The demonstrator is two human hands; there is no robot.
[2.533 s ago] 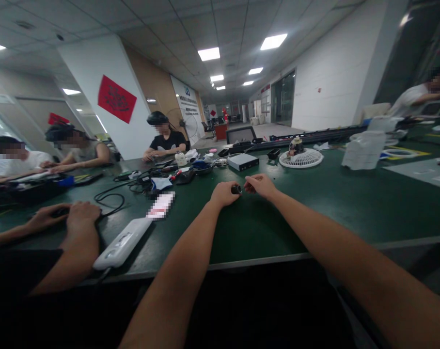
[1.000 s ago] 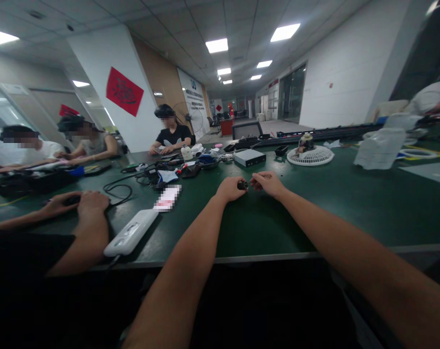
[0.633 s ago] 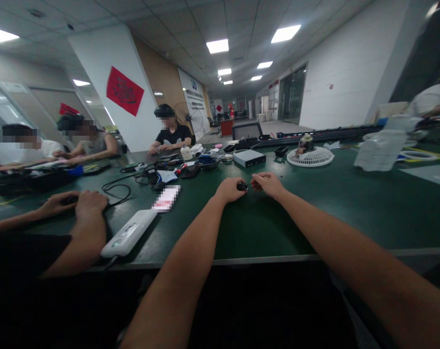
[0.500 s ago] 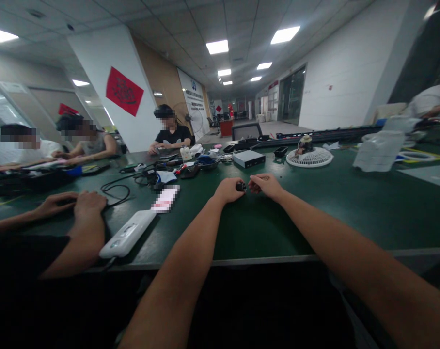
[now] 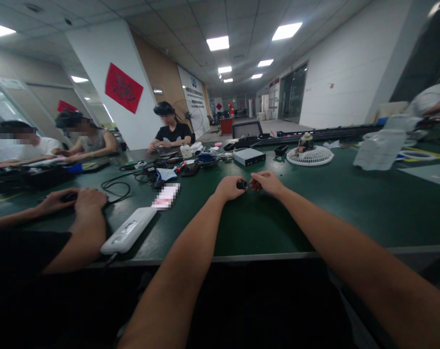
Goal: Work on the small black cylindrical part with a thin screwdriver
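Over the green table (image 5: pixel 263 223), my left hand (image 5: pixel 230 189) is closed round a small black cylindrical part (image 5: pixel 242 184), whose round end points toward my right. My right hand (image 5: pixel 265 183) is just to the right of that end, with a small gap between them. Its fingers are curled together, and whatever they may pinch is too small to make out. Beyond my hands lies a grey metal box (image 5: pixel 249 156).
A white fan grille (image 5: pixel 310 155) with a motor is at the back right. Left are a phone (image 5: pixel 166 196), a white power strip (image 5: pixel 129 230), cables and a neighbour's hands (image 5: pixel 91 198). Several people sit around. White wrapped items (image 5: pixel 380 148) stand at right.
The view has shifted slightly. The black part in my left hand now shows its round end a little more. Both hands remain in nearly the same places.
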